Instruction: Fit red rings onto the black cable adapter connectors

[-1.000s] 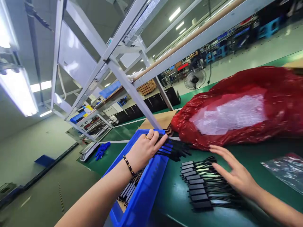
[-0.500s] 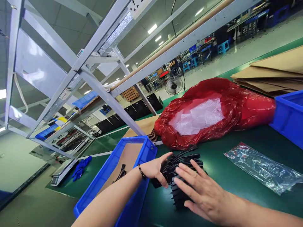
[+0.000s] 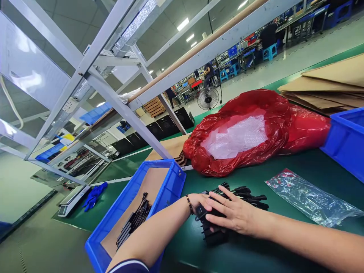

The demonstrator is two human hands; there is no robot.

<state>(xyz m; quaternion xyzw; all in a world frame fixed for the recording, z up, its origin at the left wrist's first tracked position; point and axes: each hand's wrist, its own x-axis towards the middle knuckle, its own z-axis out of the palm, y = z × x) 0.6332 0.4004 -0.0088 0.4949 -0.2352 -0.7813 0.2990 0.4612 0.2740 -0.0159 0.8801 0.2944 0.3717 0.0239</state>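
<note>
A stack of black cabled parts (image 3: 214,237), blocky with short leads, lies on the green tabletop in front of me; their exact kind is hard to make out. My left hand (image 3: 200,202) is closed around the stack's upper left side, a beaded bracelet at its wrist. From the right, my right hand (image 3: 234,214) lies across the top, its fingers wrapped over the parts and partly over the left fingertips. Black leads (image 3: 250,195) fan out beyond my right hand. Left of my forearm, a blue bin (image 3: 178,180) lined with brown cardboard holds several similar black cabled parts (image 3: 136,216).
A red plastic bag (image 3: 241,163) of bubble wrap lies behind the stack. To the right are a clear plastic bag (image 3: 309,197), another blue bin (image 3: 347,140) and cardboard sheets (image 3: 332,83). Blue gloves (image 3: 94,197) rest by a scale (image 3: 72,201). A metal frame (image 3: 127,113) rises behind.
Both hands have closed in on the black stack; the right hand, earlier spread over it, now wraps its top. The view has shifted, showing more parts in the left bin.
</note>
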